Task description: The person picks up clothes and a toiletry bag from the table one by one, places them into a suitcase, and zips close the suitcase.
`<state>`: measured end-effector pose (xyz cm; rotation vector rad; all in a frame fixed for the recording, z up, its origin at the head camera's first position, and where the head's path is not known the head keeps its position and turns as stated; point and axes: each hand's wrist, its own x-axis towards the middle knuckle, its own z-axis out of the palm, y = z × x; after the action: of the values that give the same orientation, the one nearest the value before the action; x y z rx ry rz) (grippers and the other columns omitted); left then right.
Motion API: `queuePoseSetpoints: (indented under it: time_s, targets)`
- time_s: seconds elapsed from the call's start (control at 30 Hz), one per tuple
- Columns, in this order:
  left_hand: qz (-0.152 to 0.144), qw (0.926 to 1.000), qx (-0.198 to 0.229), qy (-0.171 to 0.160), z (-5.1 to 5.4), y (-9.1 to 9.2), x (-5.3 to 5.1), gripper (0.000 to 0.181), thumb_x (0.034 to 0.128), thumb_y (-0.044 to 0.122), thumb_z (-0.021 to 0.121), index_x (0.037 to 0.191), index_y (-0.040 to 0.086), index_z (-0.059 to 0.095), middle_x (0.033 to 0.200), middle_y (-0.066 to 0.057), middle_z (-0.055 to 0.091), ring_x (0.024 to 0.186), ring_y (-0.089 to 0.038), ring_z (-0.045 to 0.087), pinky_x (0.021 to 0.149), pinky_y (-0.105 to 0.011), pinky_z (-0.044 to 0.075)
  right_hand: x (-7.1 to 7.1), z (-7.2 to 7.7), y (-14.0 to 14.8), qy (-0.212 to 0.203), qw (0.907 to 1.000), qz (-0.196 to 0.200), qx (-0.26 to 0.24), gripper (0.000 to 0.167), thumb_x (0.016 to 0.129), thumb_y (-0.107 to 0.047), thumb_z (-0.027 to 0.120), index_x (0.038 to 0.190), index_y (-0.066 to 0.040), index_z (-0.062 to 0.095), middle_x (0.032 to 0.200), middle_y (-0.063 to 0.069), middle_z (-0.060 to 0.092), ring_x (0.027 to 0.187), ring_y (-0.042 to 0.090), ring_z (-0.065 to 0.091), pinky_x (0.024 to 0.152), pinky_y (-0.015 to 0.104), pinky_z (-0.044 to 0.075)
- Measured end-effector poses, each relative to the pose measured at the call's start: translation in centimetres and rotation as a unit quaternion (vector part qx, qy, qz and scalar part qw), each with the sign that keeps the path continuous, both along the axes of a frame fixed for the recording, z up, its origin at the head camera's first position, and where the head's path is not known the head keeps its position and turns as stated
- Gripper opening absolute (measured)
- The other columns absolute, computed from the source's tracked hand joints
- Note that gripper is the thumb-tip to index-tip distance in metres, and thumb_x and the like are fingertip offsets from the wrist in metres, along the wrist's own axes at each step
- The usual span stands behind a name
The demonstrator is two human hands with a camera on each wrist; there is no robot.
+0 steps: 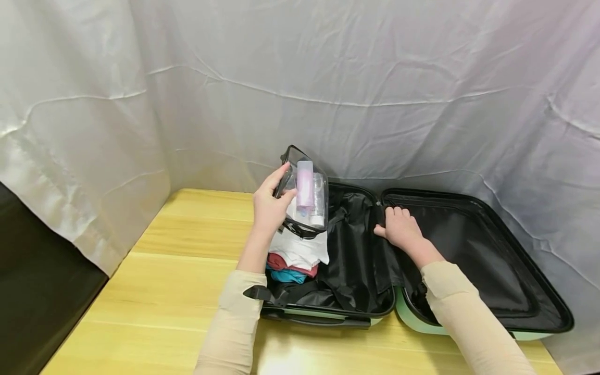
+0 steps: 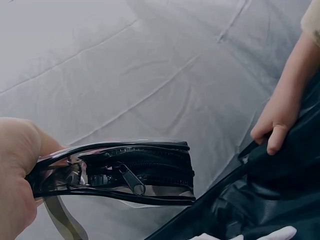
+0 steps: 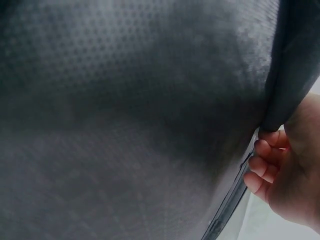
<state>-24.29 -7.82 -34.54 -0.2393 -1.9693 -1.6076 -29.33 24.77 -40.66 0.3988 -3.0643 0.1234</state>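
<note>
Clear pouch [image 1: 302, 229], one, black-edged: held up over the left half of the suitcase [image 1: 357, 245]; whether its lower edge touches the clothing, I cannot tell. Visible inside: one pinkish-purple bottle [image 1: 304, 185] and one clear bottle [image 1: 320, 200] with a white cap. A zip pull [image 2: 132, 180] shows on the edge; how fully the zip is done up, I cannot judge.

Left hand [image 1: 274, 200], one: over the suitcase's left side, thumb and fingers closed on the pouch's edge in a pinch.

Right hand [image 1: 400, 226], one: at the suitcase's middle, where the halves meet, fingers curled round the edge of a black flap [image 1: 385, 260].

Suitcase, one, pale green shell, black lining: spread in two halves on the wooden counter [image 1: 187, 250], grey-white curtain [image 1: 328, 78] behind it.

Clothing in the suitcase's left half: white cloth [image 1: 300, 250] uppermost, red cloth [image 1: 281, 261] and blue cloth [image 1: 288, 276] below.

Step in hand, as I judge it from my remote post: stowing the pouch in the suitcase's left half, with the flap kept aside. Next move, I judge: lower the pouch flat inside that half, then loosen the left hand's pinch, keeping the flap from slipping underneath.
</note>
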Motion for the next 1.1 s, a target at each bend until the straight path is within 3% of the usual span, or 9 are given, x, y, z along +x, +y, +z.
queuePoseSetpoints:
  time_s: [0.33,0.47,0.63,0.93,1.1]
  targets:
    - [0.006,0.9995,-0.030,0.007,-0.4,2.3,-0.9,0.056,0.0831,0.001,0.072,0.135,0.018,0.060,0.139,-0.003,0.060,0.119,-0.017,0.059,0.079,-0.022,0.052,-0.4,-0.3,0.0,0.001,1.0000,0.004,0.002,0.060,0.097,-0.035,0.056,0.126,0.015,0.044,0.115,0.036,0.050,0.105,0.051,0.047,0.087,0.059,0.043]
    - [0.012,0.9995,-0.029,0.000,-1.0,3.1,-1.4,0.056,0.0821,0.001,0.072,0.134,0.018,0.061,0.138,-0.003,0.060,0.113,-0.017,0.061,0.081,-0.024,0.052,-0.3,-0.4,-0.1,0.008,0.9999,0.007,0.002,0.055,0.096,-0.034,0.057,0.120,0.014,0.047,0.108,0.033,0.051,0.100,0.049,0.049,0.083,0.058,0.044]
    - [0.007,0.9996,-0.027,-0.004,-2.2,3.8,-1.9,0.056,0.0829,0.002,0.072,0.135,0.019,0.060,0.138,-0.003,0.060,0.116,-0.017,0.061,0.082,-0.026,0.054,-0.4,-0.6,-0.2,0.014,0.9999,0.007,0.003,0.052,0.095,-0.034,0.058,0.116,0.012,0.048,0.105,0.031,0.052,0.097,0.048,0.049,0.082,0.058,0.043]
    - [-0.003,0.9979,-0.051,-0.039,-3.8,4.8,-2.3,0.058,0.0812,0.003,0.072,0.135,0.023,0.060,0.138,-0.001,0.060,0.119,-0.019,0.060,0.090,-0.036,0.053,-0.5,-0.5,-0.6,0.014,0.9999,0.006,0.008,0.056,0.095,-0.034,0.057,0.122,0.014,0.047,0.110,0.034,0.051,0.102,0.050,0.048,0.086,0.059,0.043]
    - [-0.012,0.9970,-0.057,-0.051,-4.2,5.2,-2.2,0.060,0.0808,0.001,0.071,0.135,0.023,0.060,0.138,-0.001,0.060,0.100,-0.021,0.063,0.075,-0.025,0.052,-0.4,-0.3,-0.7,0.013,0.9998,0.011,0.007,0.055,0.096,-0.033,0.057,0.121,0.014,0.047,0.110,0.034,0.051,0.101,0.050,0.048,0.085,0.059,0.043]
